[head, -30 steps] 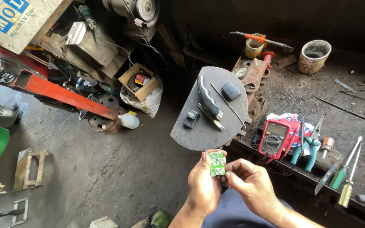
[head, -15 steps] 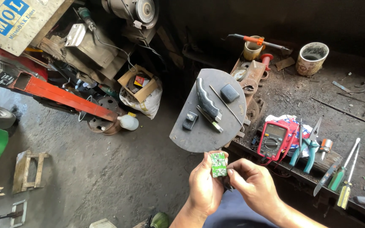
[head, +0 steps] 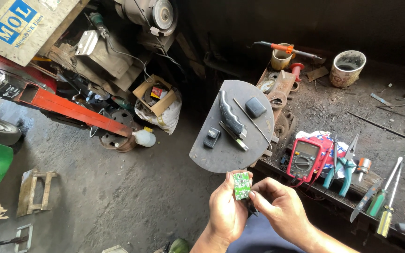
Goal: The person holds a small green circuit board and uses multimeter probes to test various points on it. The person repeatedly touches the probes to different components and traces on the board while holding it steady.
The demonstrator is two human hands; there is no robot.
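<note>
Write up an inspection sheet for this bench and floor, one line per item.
Surface: round grey metal plate beside a dirty dark workbench.
Job's things: small green circuit board, held up in front of the plate.
Clutter: black curved handle, grey pad and thin rod on the plate; red multimeter, teal-handled pliers, green screwdrivers, white cup on the bench.
Hands: left hand grips the board; right hand pinches its edge.
Cables: multimeter leads lie by the pliers.
Surroundings: concrete floor, red steel beam, cardboard box, white bottle.
</note>
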